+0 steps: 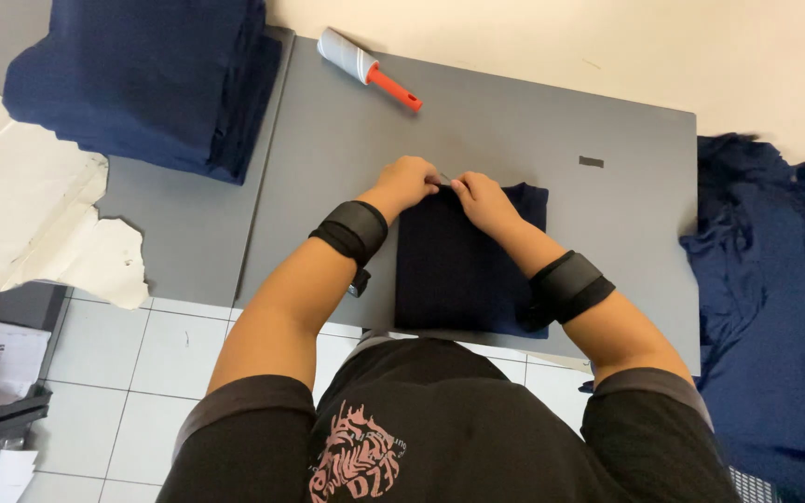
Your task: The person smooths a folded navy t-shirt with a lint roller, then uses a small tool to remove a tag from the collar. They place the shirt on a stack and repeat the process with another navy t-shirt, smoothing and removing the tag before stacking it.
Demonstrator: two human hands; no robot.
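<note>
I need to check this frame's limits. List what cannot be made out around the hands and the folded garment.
Head view only:
- What the left hand and right hand pinch: too small, covered by fingers.
- Folded navy garment: near edge hidden by the person's body.
- Loose navy fabric: cut off by the right edge.

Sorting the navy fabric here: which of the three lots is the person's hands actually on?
The single folded navy garment at the table's near edge; both hands pinch its top edge. The stack and loose heap lie untouched.
</note>
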